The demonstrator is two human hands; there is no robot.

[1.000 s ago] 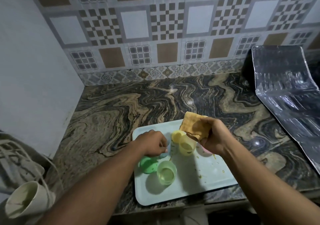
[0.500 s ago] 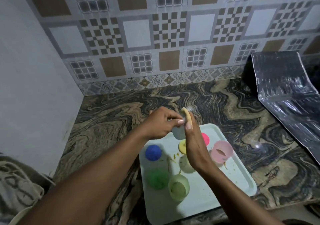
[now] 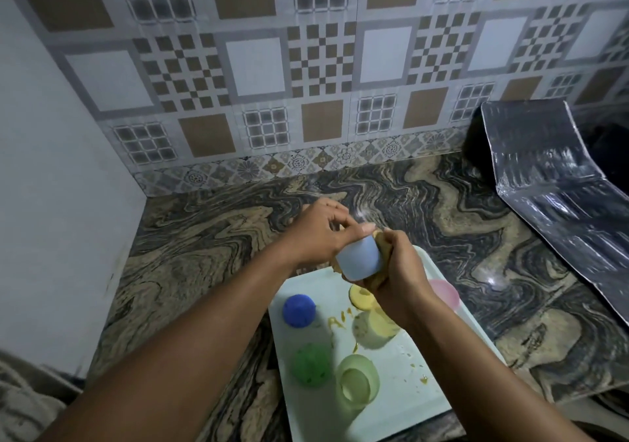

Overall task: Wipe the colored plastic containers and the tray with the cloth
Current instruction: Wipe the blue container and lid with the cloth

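Blue cup [image 3: 359,259] held above the tray [image 3: 391,407], cloth [image 3: 380,239] pressed to it

Both hands meet over the far end of the pale tray, close together with the small light-blue cup between them. The left hand [image 3: 320,234] has its fingers and thumb curled round the upper part of the cup, which is tipped over so that its rounded closed end faces the camera. The right hand [image 3: 403,271] is clamped on the yellow cloth and holds it against the right side of the cup; bits of the cloth show above the cup and below it.

The tray lies on the marbled stone table [image 3: 204,254], near its front edge. On the tray, a dark blue lid [image 3: 299,309] sits at the left, and a green lid [image 3: 311,365] is nearer the camera. A see-through green cup [image 3: 357,385] stands just right of the green lid. A yellow lid [image 3: 361,297] and a yellow cup [image 3: 372,327] lie under the right wrist, partly hidden by it. A pink cup [image 3: 444,293] shows behind the right wrist, at the tray's right side. Yellow smears [image 3: 337,321] and crumbs mark the tray between the pieces.

A sheet of foil [image 3: 561,203] covers the table at the right, and patterned tiles [image 3: 255,67] line the wall behind.
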